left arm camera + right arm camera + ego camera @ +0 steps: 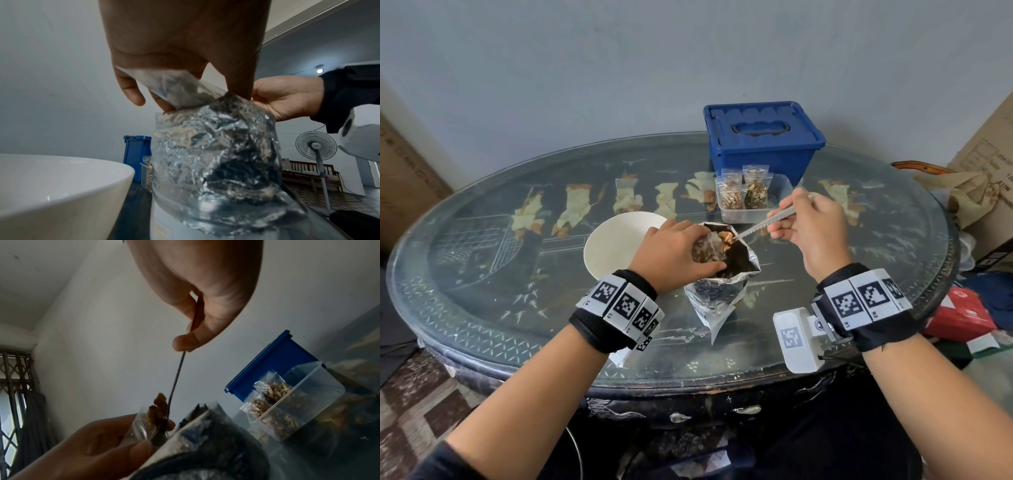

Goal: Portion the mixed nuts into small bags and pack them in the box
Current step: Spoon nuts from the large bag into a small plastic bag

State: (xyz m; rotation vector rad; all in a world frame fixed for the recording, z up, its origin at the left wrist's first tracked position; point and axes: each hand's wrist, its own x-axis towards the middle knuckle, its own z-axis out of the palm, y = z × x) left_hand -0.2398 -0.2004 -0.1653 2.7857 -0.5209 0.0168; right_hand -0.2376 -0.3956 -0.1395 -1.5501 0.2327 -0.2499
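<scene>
Head view, looking down on a dark oval glass-topped table (482, 291). Far and right of centre sits a closed blue lidded box (763, 137). Just in front of it stands a clear plastic tub (779, 192) holding small filled bags of nuts (743, 195) upright. To the left is an empty white bowl (609, 240). At the near centre stands a crumpled open foil pouch of mixed nuts (719, 291). The left hand (671, 253) is curled at the pouch's mouth, pinching a small clear bag (174, 87) open over it. The right hand (808, 226) grips the handle of a metal spoon (767, 222) between thumb and fingers. Its loaded end rests at the small bag's opening, with brown nut pieces (158, 408) heaped on it. The likely slip from here: the bag's mouth is narrow and floppy, so nuts could tumble off the spoon. Held over the pouch, most would fall back in. A nudge from either hand could also tip the light, unsteady pouch onto the glass.
</scene>
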